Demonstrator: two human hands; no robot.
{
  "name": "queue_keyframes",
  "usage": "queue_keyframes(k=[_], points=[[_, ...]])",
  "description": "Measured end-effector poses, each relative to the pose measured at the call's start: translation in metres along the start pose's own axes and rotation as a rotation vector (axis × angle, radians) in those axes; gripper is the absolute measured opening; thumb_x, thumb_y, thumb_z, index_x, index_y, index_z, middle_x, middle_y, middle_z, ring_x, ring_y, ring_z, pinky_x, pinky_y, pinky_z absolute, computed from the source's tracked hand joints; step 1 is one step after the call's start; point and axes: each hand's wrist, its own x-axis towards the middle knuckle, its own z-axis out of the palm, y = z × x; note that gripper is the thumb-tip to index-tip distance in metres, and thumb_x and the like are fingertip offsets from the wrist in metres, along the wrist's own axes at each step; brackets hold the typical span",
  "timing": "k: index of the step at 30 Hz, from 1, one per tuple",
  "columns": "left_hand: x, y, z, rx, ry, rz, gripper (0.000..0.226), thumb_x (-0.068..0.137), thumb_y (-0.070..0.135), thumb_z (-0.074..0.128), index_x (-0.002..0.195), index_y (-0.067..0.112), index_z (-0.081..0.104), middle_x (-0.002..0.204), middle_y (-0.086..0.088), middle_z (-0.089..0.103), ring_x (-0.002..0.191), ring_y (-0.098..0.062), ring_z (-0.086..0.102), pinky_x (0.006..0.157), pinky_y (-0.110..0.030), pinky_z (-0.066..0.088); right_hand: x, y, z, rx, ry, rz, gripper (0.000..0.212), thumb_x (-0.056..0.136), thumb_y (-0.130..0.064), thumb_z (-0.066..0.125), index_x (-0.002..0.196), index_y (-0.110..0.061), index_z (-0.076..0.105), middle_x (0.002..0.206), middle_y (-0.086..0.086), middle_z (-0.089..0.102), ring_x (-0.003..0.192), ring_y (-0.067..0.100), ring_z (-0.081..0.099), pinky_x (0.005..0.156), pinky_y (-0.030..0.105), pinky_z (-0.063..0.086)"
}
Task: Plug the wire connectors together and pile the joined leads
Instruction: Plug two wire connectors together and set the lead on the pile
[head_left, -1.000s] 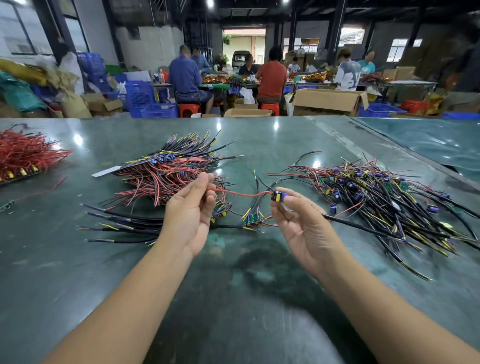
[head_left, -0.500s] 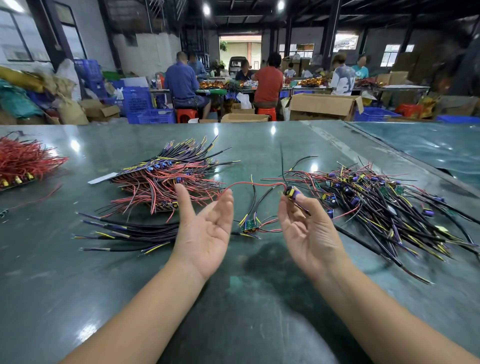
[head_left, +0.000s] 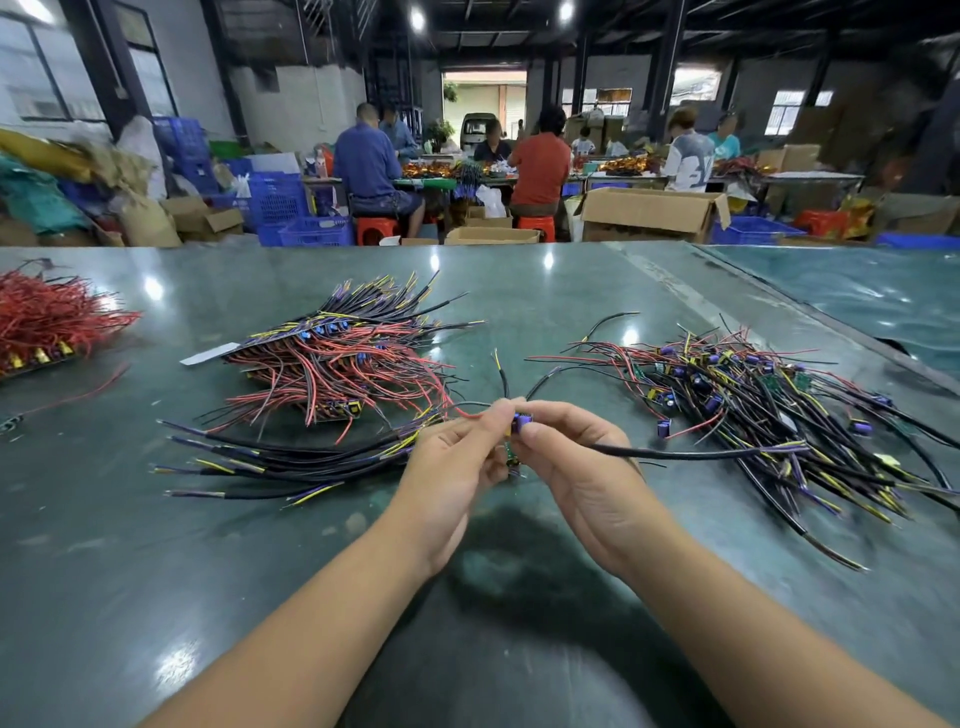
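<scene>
1. My left hand (head_left: 451, 470) and my right hand (head_left: 571, 462) meet above the counter (head_left: 156, 571), in the middle, fingertips touching.
2. The fingers of both hands are curled and pinch one small connector (head_left: 521, 422) between them; it looks purple and yellow, with a small green part just under it.
3. A black lead (head_left: 691, 455) goes from my right hand to the right, into the loose heap of leads (head_left: 779, 410).
4. A thin red wire (head_left: 467, 414) leaves my left hand toward the pile of red and black leads (head_left: 343, 364) on the left.
5. Some long black leads (head_left: 270, 460) lie flat near my left hand.
6. A bundle of red wires (head_left: 49, 319) lies at the far left edge.
</scene>
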Motion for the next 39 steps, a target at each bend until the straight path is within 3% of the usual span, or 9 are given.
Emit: queue_keyframes(k=[3,6,9,12,16,22,25,33,39], points=[[0.002,0.0,0.0,0.061,0.04,-0.025,0.029,0.091,0.03,0.054,0.08,0.017,0.077,0.072,-0.008,0.051,0.055,-0.006,0.044,0.053,-0.016,0.04,-0.001,0.003,-0.003,-0.094,-0.001,-0.005,0.033,0.086,0.011,0.055,0.076,-0.014,0.075,0.086,0.008,0.073,0.081,0.017,0.066,0.083,0.027,0.053],[0.001,0.002,-0.001,0.101,0.058,-0.029,0.025,0.096,0.022,0.05,0.089,0.017,0.074,0.083,-0.015,0.054,0.059,-0.009,0.046,0.053,-0.016,0.042,-0.001,0.004,-0.004,-0.192,0.0,-0.04,0.022,0.084,0.009,0.06,0.084,-0.01,0.072,0.085,0.01,0.073,0.078,0.016,0.066,0.075,0.023,0.052],[0.001,0.003,0.0,0.062,0.104,0.003,0.025,0.091,0.023,0.056,0.079,0.017,0.077,0.072,-0.006,0.06,0.055,-0.005,0.048,0.051,-0.015,0.044,-0.001,0.005,-0.004,-0.252,0.041,-0.086,0.014,0.076,-0.003,0.067,0.083,-0.012,0.074,0.082,0.006,0.074,0.075,0.012,0.066,0.072,0.019,0.051],[0.004,0.005,0.002,-0.051,0.197,-0.008,0.024,0.094,0.022,0.054,0.085,0.012,0.074,0.065,0.004,0.066,0.051,-0.002,0.052,0.05,-0.013,0.046,0.0,0.007,-0.001,-0.215,0.058,-0.089,0.014,0.071,-0.008,0.065,0.075,-0.017,0.075,0.078,0.005,0.074,0.074,0.013,0.066,0.072,0.02,0.051],[0.01,0.009,-0.006,-0.189,0.3,-0.045,0.025,0.095,0.023,0.053,0.085,0.009,0.071,0.073,-0.001,0.069,0.047,-0.003,0.048,0.046,-0.012,0.046,0.002,0.007,0.001,-0.166,0.095,-0.079,0.017,0.068,-0.007,0.062,0.062,-0.019,0.072,0.063,-0.001,0.067,0.065,0.01,0.063,0.069,0.019,0.049],[0.008,0.012,-0.012,-0.138,0.224,-0.063,0.028,0.095,0.025,0.053,0.085,0.009,0.073,0.066,0.0,0.065,0.051,-0.003,0.057,0.05,-0.015,0.051,0.001,0.005,-0.002,0.022,0.091,0.003,0.025,0.084,0.008,0.058,0.075,-0.011,0.073,0.072,0.008,0.067,0.069,0.016,0.065,0.073,0.023,0.054],[0.008,0.013,-0.012,-0.137,0.229,-0.058,0.028,0.095,0.024,0.053,0.084,0.008,0.072,0.064,0.0,0.065,0.05,-0.005,0.057,0.049,-0.015,0.051,0.003,0.002,-0.003,0.157,0.128,0.07,0.01,0.075,0.002,0.064,0.081,-0.004,0.068,0.072,0.011,0.067,0.069,0.018,0.07,0.065,0.02,0.055],[0.011,0.016,-0.018,-0.125,0.302,0.008,0.032,0.095,0.027,0.053,0.075,0.012,0.073,0.062,-0.002,0.068,0.053,-0.005,0.062,0.05,-0.015,0.051,0.005,-0.003,-0.007,0.235,0.178,0.14,0.014,0.064,-0.003,0.068,0.078,-0.003,0.066,0.072,0.012,0.069,0.069,0.021,0.072,0.063,0.02,0.056],[0.013,0.02,-0.023,-0.157,0.385,0.051,0.028,0.094,0.029,0.055,0.076,0.013,0.07,0.06,0.002,0.068,0.05,-0.002,0.06,0.049,-0.013,0.05,0.007,-0.008,-0.013,0.225,0.226,0.11,0.005,0.083,-0.007,0.061,0.085,-0.002,0.06,0.079,0.014,0.073,0.074,0.019,0.073,0.059,0.018,0.056]])
